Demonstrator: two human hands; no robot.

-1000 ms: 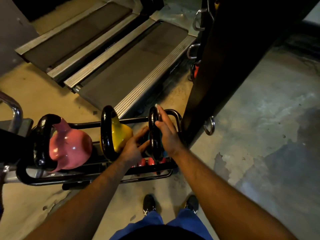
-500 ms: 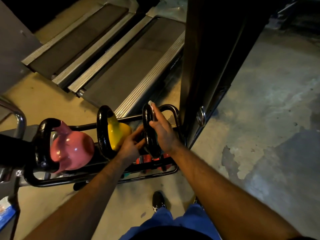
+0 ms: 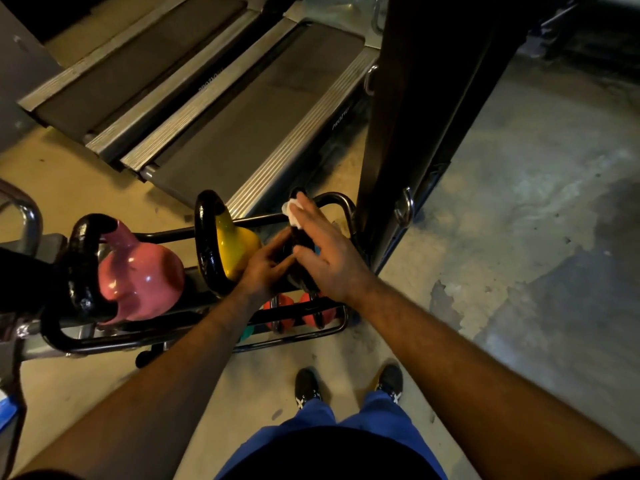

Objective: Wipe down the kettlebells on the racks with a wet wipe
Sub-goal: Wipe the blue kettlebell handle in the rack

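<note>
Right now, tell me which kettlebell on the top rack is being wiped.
The rightmost kettlebell, next to the yellow one: the right hand presses a white wipe on its black handle while the left hand steadies it.

Glossy pink kettlebell [image 3: 138, 275] w/ chipped black handle; rough concrete floor [image 3: 519, 188].

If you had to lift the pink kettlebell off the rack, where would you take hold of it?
Probably by the black handle of the pink kettlebell, coming from above. The loop stands upright on the bell's left and looks open to wrap fingers through, while the glossy round body offers no firm hold.
</note>
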